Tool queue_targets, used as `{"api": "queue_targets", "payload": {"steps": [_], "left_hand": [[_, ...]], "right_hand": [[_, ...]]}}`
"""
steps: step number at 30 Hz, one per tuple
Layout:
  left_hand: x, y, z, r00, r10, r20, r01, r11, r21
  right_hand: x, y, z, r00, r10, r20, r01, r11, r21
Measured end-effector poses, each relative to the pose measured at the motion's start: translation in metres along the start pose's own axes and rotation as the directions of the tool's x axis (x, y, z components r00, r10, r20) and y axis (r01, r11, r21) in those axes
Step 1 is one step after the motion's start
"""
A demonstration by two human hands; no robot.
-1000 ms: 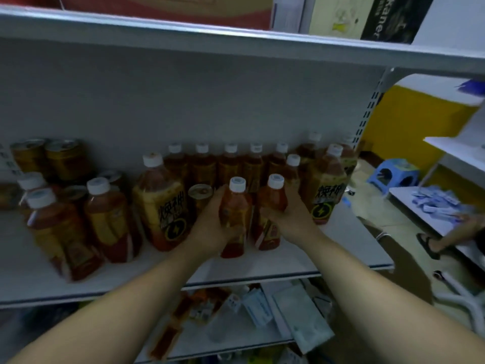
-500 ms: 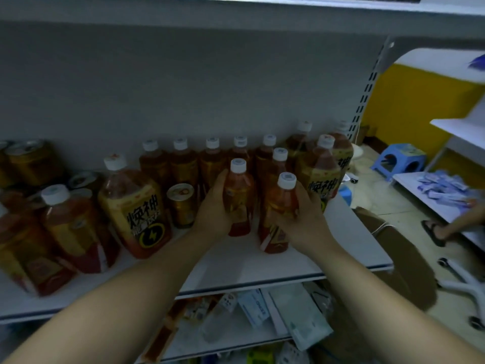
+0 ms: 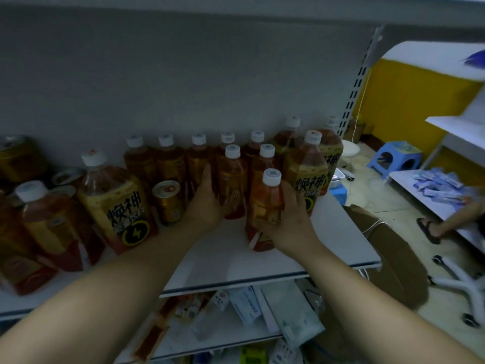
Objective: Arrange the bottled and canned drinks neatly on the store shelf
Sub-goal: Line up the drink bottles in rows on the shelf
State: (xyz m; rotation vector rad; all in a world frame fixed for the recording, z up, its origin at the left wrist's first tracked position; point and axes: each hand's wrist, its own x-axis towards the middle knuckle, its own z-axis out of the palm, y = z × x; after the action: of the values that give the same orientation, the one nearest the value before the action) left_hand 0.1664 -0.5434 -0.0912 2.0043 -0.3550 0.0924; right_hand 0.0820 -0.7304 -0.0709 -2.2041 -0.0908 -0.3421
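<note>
Fingers (image 3: 207,177) of the left hand (image 3: 207,206) curl round a second-row bottle (image 3: 233,185) — right hand's (image 3: 292,224) wrap the front bottle (image 3: 265,203).

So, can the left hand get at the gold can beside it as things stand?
Probably yes. The gold can stands just left of the left hand, with nothing in front of it. But that hand grips a small bottle and must let go first.

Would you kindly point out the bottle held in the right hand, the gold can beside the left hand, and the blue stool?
bottle (image 3: 265,198), head view, orange body below the cap.
gold can (image 3: 169,207), head view, side wall below the lid.
blue stool (image 3: 397,149), head view, seat top.
</note>
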Motion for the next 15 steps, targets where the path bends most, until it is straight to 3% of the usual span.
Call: {"api": "queue_targets", "payload": {"steps": [2, 4, 6, 10, 15], "left_hand": [[-0.031, -0.007, -0.005, 0.997, -0.053, 0.059, 0.042, 0.984, 0.171], [-0.063, -0.019, -0.009, 0.963, -0.202, 0.179, 0.069, 0.826, 0.56], [-0.087, -0.03, -0.01, 0.909, -0.329, 0.256, 0.041, 0.682, 0.731], [-0.103, -0.037, -0.009, 0.907, -0.327, 0.264, 0.019, 0.66, 0.751], [-0.097, -0.027, -0.011, 0.864, -0.401, 0.304, 0.023, 0.635, 0.772]], "right_hand": [[0.003, 0.001, -0.003, 1.0, -0.01, -0.006, 0.01, 1.0, -0.017], [0.009, 0.001, -0.005, 1.0, -0.029, -0.004, 0.029, 0.999, -0.016], [0.016, 0.002, -0.008, 0.999, -0.037, -0.002, 0.036, 0.998, -0.055], [0.025, 0.006, -0.022, 0.999, -0.035, 0.038, 0.042, 0.978, -0.206], [0.021, 0.008, -0.027, 0.996, -0.01, 0.093, 0.031, 0.974, -0.225]]}}
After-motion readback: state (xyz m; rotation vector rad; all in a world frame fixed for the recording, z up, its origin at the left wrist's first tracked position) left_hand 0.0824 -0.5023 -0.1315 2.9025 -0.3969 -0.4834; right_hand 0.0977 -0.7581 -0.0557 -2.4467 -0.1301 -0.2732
